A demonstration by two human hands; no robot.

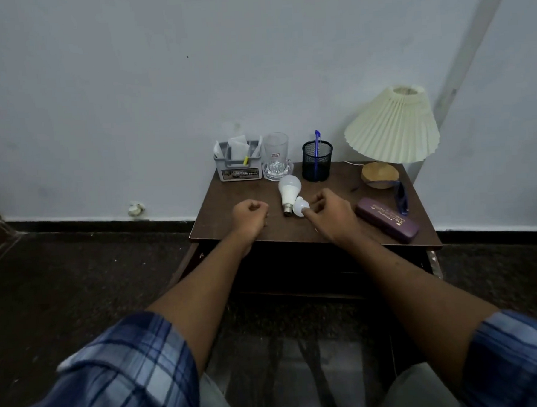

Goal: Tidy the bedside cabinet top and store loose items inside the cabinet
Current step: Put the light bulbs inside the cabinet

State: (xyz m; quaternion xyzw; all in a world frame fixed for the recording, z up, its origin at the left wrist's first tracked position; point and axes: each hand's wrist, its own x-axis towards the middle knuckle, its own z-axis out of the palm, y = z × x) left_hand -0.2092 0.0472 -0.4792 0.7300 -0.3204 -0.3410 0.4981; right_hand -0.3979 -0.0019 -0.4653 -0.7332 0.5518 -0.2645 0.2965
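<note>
**A bedroom corner in a home**

A low brown bedside cabinet is standing against a plain pale wall, with a dark skirting running above a dark speckled floor. At two o'clock on its top, a table lamp with a pleated cream shade is sitting on a round wooden base. Small household things are lying around it. A glass mug is standing at twelve o'clock, a grey organiser stuffed with papers at eleven and a black mesh pen pot at one. A purple spectacle case is lying at four, and a large bulb and a small bulb are lying at the centre.
</note>
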